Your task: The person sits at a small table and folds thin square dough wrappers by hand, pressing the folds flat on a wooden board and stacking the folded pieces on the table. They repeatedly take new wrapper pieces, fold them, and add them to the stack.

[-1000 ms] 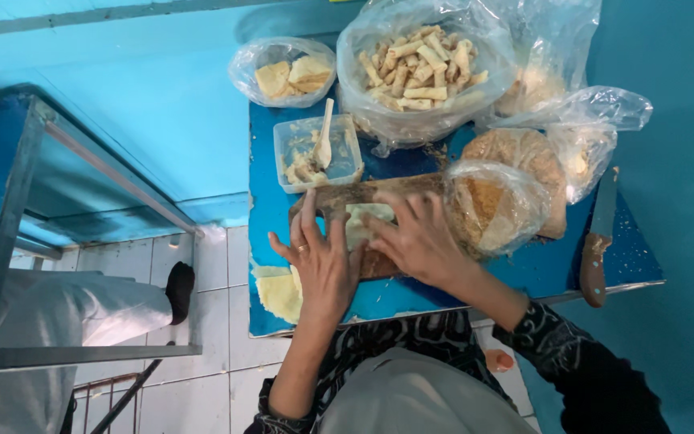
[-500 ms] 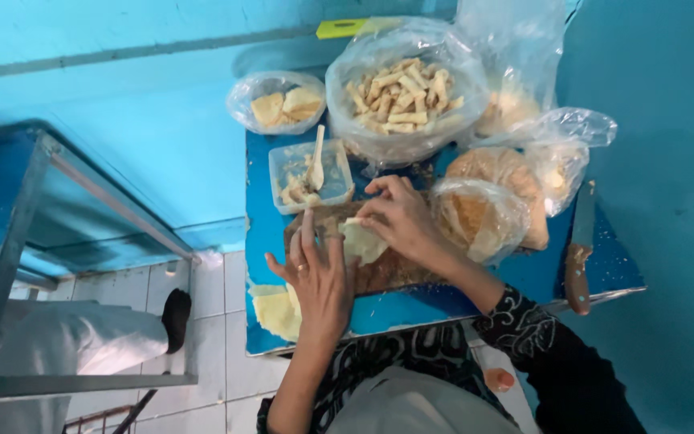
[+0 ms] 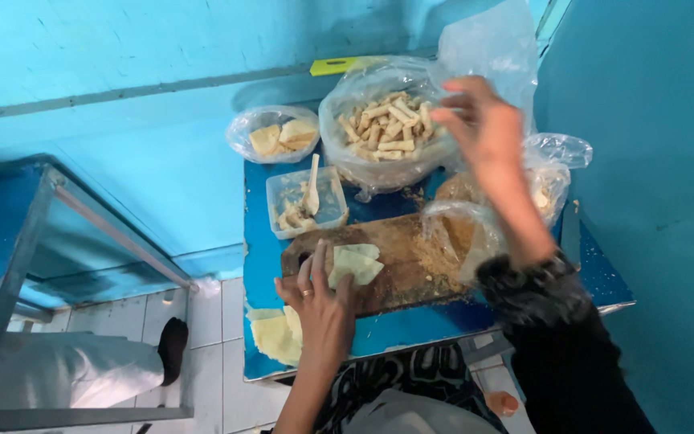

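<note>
My left hand (image 3: 323,309), a ring on one finger, lies flat on a brown wooden board (image 3: 399,249), fingertips touching a pale folded wrapper (image 3: 357,264). My right hand (image 3: 487,128) is raised over a big clear bag of finished pale rolls (image 3: 387,128) at the back of the table. Its fingers are spread and nothing shows in them. A dark patterned sleeve covers that forearm.
On the blue table (image 3: 411,329) stand a clear tub with filling and a white spoon (image 3: 312,189), a small bag of yellow pieces (image 3: 281,135), a bag of crumbs (image 3: 455,241), stacked wrappers (image 3: 275,333) and a knife (image 3: 569,233). Another person's leg (image 3: 82,374) is at lower left.
My right hand has left the board and risen to the bag of rolls. The left hand stays on the board by the wrapper. The camera has moved closer.
</note>
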